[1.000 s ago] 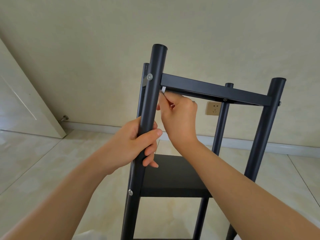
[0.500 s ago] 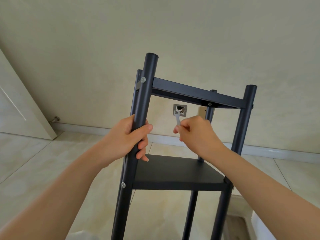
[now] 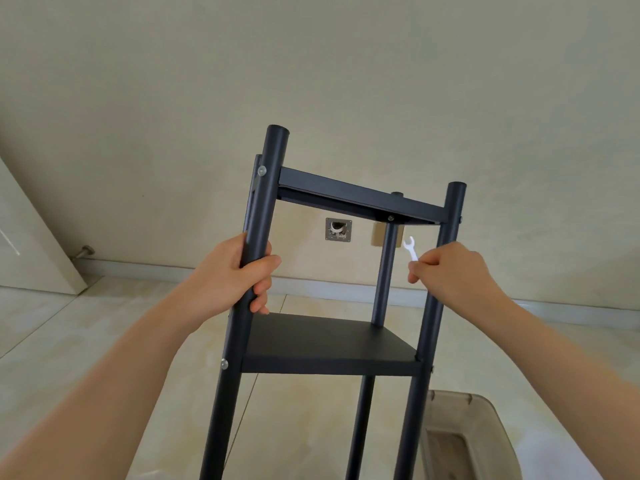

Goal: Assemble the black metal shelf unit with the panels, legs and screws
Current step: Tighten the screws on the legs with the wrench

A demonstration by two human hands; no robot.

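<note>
1. Standing upright on a glossy cream tiled floor (image 3: 104, 341), close to a plain beige wall (image 3: 311, 81): the black shelf unit (image 3: 332, 344), with four round legs, a top panel (image 3: 360, 199) and a lower panel (image 3: 329, 341) already fitted.
2. Wrapped fully round the near left leg (image 3: 258, 237), between the two panels: left hand (image 3: 232, 275), grip closed tight on the tube.
3. Pinching a small white spanner (image 3: 410, 249) by its handle, open end up, just beside the near right leg (image 3: 440, 271): right hand (image 3: 450, 271), fingers curled shut on it.
4. Showing on the near left leg: silver screw heads (image 3: 262, 170) at each panel.
5. Behind the unit: an open socket box (image 3: 338, 229) in the wall, white skirting (image 3: 156, 268) along its foot, a door (image 3: 31, 237) at far left.
6. At lower right on the floor: a translucent plastic bin (image 3: 481, 441).
</note>
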